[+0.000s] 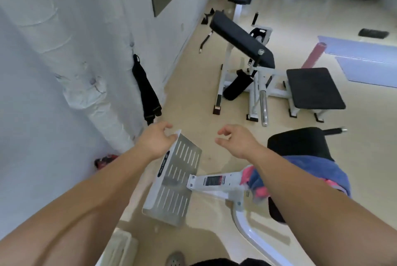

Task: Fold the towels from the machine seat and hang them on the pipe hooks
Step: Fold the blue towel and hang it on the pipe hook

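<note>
Both hands empty, fingers loosely curled: left hand (155, 139) above perforated metal footplate (178, 176), right hand (235, 140) over beige floor (193, 98). Blue and pink towels (300, 176) piled on black machine seat (299, 142), near right. White wall (53, 51) left; white-framed gym bench (242, 38) far.

Beyond the fingers (223, 131) a glossy beige floor (193, 85) carries a white-framed bench (242, 38) with black pads, while left of them rises a rough white wall (53, 51).
</note>
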The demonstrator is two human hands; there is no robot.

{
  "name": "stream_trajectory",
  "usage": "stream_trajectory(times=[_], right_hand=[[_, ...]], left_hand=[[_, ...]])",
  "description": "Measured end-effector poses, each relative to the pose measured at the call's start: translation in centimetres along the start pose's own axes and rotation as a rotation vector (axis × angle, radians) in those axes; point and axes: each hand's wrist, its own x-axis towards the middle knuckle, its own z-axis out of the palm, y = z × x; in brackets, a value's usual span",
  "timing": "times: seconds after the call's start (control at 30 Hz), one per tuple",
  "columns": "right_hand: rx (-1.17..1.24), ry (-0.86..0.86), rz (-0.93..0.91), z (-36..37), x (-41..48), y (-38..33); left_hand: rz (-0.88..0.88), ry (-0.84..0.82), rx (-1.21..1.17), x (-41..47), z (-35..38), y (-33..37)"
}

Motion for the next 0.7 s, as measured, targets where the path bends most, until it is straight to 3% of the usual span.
stream_trajectory(times=[0.43,0.7], right_hand=[[0.114,0.105,0.229,-10.8,-12.3,31.0],[0.085,0.086,0.308,-12.8,-13.3,40.5]], left_hand=[[0.1,-0.26,0.155,-6.2,26.5,18.6],[0.129,-0.346,0.305,-5.4,33.8,24.5]])
